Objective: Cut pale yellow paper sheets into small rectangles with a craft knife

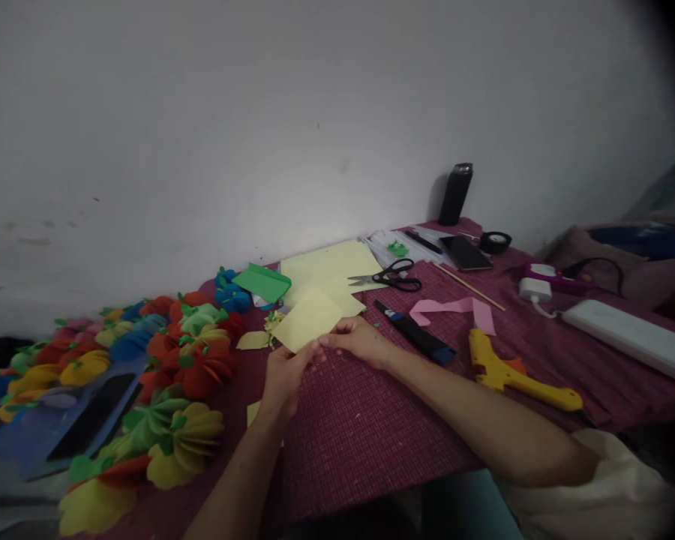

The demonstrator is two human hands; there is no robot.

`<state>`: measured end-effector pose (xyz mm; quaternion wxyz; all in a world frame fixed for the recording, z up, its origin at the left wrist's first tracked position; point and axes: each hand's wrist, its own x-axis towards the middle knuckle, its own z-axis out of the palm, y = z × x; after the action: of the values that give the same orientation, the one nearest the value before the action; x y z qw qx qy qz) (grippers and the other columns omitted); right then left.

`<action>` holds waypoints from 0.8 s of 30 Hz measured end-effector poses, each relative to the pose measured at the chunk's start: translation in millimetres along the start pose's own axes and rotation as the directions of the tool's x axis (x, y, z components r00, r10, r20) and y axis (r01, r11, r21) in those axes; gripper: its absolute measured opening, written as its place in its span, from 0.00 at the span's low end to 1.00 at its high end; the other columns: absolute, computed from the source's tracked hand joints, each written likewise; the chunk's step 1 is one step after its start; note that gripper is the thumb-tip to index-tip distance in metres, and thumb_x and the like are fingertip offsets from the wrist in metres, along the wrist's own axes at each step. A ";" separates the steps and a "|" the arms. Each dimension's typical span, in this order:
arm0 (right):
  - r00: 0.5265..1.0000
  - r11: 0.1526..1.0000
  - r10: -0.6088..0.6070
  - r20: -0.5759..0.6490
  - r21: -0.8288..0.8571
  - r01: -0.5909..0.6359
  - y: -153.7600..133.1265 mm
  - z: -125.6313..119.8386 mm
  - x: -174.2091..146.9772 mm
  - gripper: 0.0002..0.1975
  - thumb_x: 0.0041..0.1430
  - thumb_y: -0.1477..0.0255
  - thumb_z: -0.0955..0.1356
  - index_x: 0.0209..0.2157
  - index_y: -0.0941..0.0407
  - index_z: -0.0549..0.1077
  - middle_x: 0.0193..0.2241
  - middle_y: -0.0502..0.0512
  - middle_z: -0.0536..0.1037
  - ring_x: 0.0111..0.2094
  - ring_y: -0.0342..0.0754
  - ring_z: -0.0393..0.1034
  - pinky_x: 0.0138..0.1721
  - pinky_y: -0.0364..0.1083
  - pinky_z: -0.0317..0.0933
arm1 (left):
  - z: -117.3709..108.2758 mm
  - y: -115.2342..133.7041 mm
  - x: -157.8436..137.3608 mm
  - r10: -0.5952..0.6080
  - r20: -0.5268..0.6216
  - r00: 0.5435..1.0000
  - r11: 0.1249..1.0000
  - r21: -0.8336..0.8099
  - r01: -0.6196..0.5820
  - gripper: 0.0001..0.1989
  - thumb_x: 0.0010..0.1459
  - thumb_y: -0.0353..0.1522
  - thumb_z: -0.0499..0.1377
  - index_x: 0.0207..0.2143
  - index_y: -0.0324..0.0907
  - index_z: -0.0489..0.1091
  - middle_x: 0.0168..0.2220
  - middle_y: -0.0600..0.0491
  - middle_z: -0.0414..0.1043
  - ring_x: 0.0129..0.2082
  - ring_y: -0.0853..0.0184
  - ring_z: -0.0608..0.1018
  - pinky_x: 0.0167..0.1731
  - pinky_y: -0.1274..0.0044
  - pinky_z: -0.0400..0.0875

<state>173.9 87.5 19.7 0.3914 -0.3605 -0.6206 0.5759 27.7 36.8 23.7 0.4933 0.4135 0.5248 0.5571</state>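
Observation:
Between my two hands is a pale yellow square of paper [308, 319], turned with one corner toward me. My left hand [286, 375] pinches its near left edge. The thumb and fingers of my right hand [360, 341] close on the near right side, the fingertips of both hands almost touching. Beyond it lies a larger pale yellow sheet [331, 262], with black-handled scissors [394, 277] resting open on its right edge. To the left of the held paper are small yellow and green scraps [271, 326] and a folded green paper [263, 282].
Many-coloured paper flowers [196, 352] crowd the table's left side. At right lie a pink strip [450, 306], a dark cutter-like tool [416, 334], a yellow glue gun [517, 375], a wooden stick [469, 286], a phone [466, 253] and a white power bank-like block [630, 337]. A black flask [456, 195] stands behind.

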 end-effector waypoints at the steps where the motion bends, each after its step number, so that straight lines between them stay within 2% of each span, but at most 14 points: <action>1: 1.000 1.000 0.004 0.003 0.013 -0.004 -0.2 1.2 -0.5 0.14 0.41 0.61 0.69 0.20 0.59 0.70 0.16 0.47 0.69 0.17 0.37 0.56 0.19 0.39 0.49 | -0.1 -0.6 0.1 0.003 -0.006 1.000 1.000 0.011 -0.003 0.12 0.41 0.35 0.63 0.25 0.34 0.72 0.22 0.49 0.73 0.22 0.69 0.74 0.20 0.81 0.63; 6: 0.999 0.995 0.014 -0.030 0.095 -0.011 0.4 1.5 0.6 0.14 0.41 0.62 0.69 0.18 0.60 0.69 0.14 0.46 0.67 0.16 0.37 0.56 0.19 0.39 0.49 | 1.7 -0.7 -0.2 0.016 -0.019 1.000 0.996 0.090 -0.014 0.12 0.41 0.35 0.63 0.27 0.34 0.72 0.21 0.50 0.74 0.21 0.69 0.74 0.19 0.82 0.62; 12: 0.998 0.968 0.031 -0.055 0.249 -0.016 -2.3 -19.3 9.0 0.13 0.40 0.64 0.70 0.19 0.60 0.71 0.17 0.48 0.70 0.17 0.36 0.57 0.20 0.39 0.50 | 4.1 2.0 -1.0 -0.005 -0.040 0.999 0.990 0.142 0.011 0.12 0.41 0.35 0.63 0.26 0.33 0.72 0.21 0.48 0.74 0.21 0.69 0.74 0.19 0.82 0.62; 17: 0.978 0.936 0.086 -0.192 0.353 -0.013 -8.9 -44.8 16.9 0.13 0.37 0.64 0.71 0.22 0.60 0.71 0.21 0.50 0.72 0.20 0.37 0.59 0.21 0.38 0.51 | -0.4 2.6 1.0 -0.005 -0.077 0.997 0.995 0.104 0.013 0.14 0.40 0.36 0.63 0.25 0.33 0.72 0.22 0.47 0.74 0.22 0.67 0.75 0.19 0.81 0.62; 19: 0.972 0.935 0.084 -0.218 0.354 -0.001 -10.9 -47.1 16.9 0.14 0.38 0.63 0.71 0.23 0.59 0.71 0.23 0.50 0.72 0.21 0.37 0.59 0.20 0.38 0.51 | -1.8 2.9 1.7 0.004 -0.100 0.995 0.998 0.069 0.003 0.14 0.40 0.36 0.63 0.26 0.33 0.72 0.22 0.48 0.74 0.22 0.67 0.75 0.20 0.81 0.62; 22: 0.988 0.945 0.089 -0.127 0.323 -0.043 -9.6 -33.2 11.7 0.15 0.37 0.63 0.71 0.24 0.60 0.72 0.22 0.50 0.72 0.19 0.37 0.59 0.20 0.39 0.52 | -0.7 3.0 0.9 0.002 -0.095 0.995 0.999 0.050 0.002 0.13 0.39 0.36 0.63 0.25 0.34 0.72 0.21 0.49 0.74 0.22 0.67 0.75 0.20 0.81 0.62; 23: 0.995 0.957 0.089 -0.046 0.282 -0.073 -8.0 -25.3 9.1 0.14 0.38 0.63 0.71 0.24 0.59 0.72 0.20 0.49 0.70 0.18 0.37 0.58 0.20 0.39 0.52 | 0.3 3.0 0.1 -0.003 -0.080 0.997 0.998 0.057 0.008 0.13 0.39 0.36 0.63 0.25 0.34 0.72 0.21 0.49 0.74 0.22 0.67 0.75 0.20 0.81 0.62; 24: 0.997 0.969 0.079 -0.024 0.238 -0.071 -6.2 -17.1 6.4 0.14 0.38 0.62 0.70 0.21 0.60 0.70 0.17 0.48 0.69 0.17 0.37 0.57 0.19 0.39 0.51 | 1.4 3.0 -0.9 -0.005 -0.060 0.998 0.998 0.061 0.009 0.14 0.39 0.36 0.63 0.25 0.34 0.72 0.21 0.49 0.74 0.22 0.67 0.75 0.20 0.80 0.62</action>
<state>186.6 100.2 26.8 0.4198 -0.3440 -0.5267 0.6542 28.9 36.3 26.9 0.4662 0.4098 0.5577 0.5510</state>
